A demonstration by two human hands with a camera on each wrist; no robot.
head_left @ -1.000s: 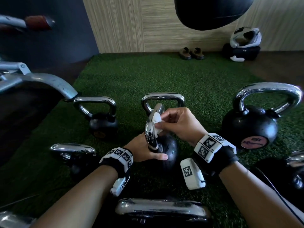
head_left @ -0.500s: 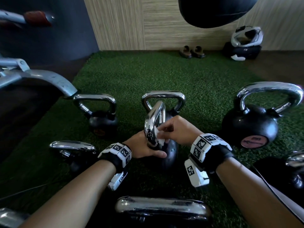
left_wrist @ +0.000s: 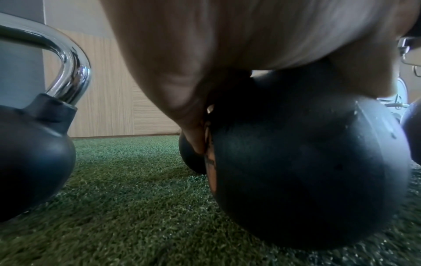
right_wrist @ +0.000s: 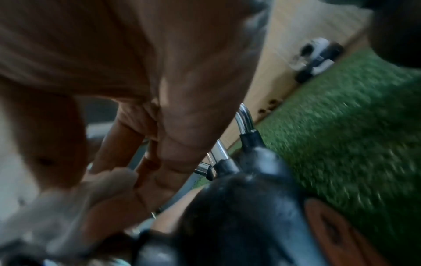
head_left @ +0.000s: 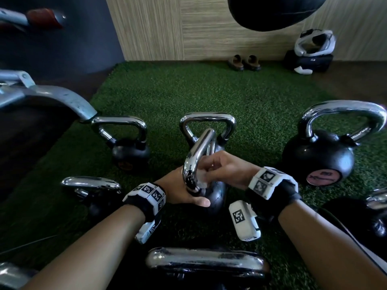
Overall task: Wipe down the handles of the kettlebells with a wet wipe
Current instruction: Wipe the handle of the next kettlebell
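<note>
At the centre of the frame, on green artificial turf (head_left: 209,91), a small black kettlebell (head_left: 215,197) has its chrome handle (head_left: 199,151) turned edge-on toward the camera. The right hand (head_left: 226,166), fingers curled, pinches a white wet wipe (head_left: 201,180) against the handle's lower leg, near where it joins the ball. The left hand (head_left: 180,189) grips the ball from the left side of the frame, thumb lying across its near face, wrist low by the turf.

The iron ball looks heavy and rigid, and it is likely to roll on its rounded body unless braced, so a hold on the ball itself seems the sound one. The polished handle is probably slick, more so once damp. The wipe is soft and limp and will bunch unless pressed flat by the fingertips.

Other chrome-handled kettlebells ring the pair: a second kettlebell (head_left: 209,122) directly behind, a large kettlebell (head_left: 318,155) at right, another small kettlebell (head_left: 129,151) at left. A pair of sandals (head_left: 244,62) sits against the far wall.
</note>
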